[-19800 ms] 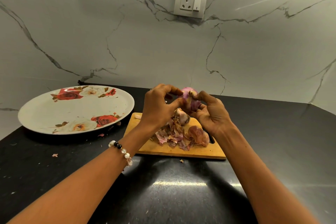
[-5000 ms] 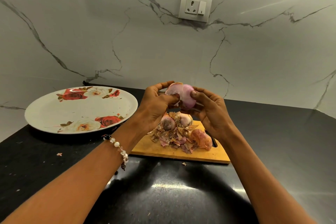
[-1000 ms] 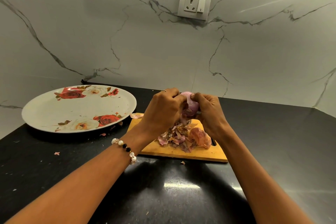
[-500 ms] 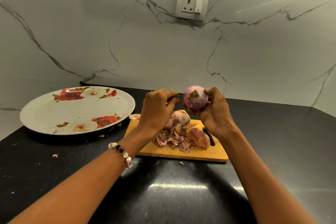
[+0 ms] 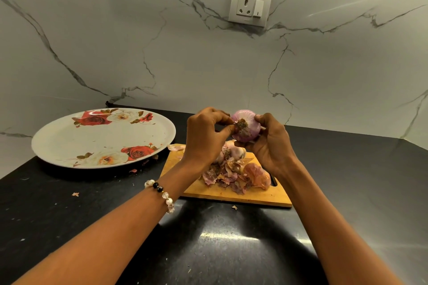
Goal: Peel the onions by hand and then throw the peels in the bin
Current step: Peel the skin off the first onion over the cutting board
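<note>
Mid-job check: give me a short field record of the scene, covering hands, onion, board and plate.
right hand: grips the held onion above the board
left hand: pinches at the onion's root end
cutting board: wooden, carries a peel pile and more onions
plate: floral, left of the board, no onions on it
bin: not in view

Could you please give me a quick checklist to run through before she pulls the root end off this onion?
1. Right hand grips the onion: ok.
2. Left hand pinches the root tuft: ok.
3. Onion held above the cutting board, so bits land there: ok.
4. Peel pile stays on the board: ok.
5. Floral plate has room for the peeled onion: ok.
6. Bin within reach: cannot tell, none in view.
</note>
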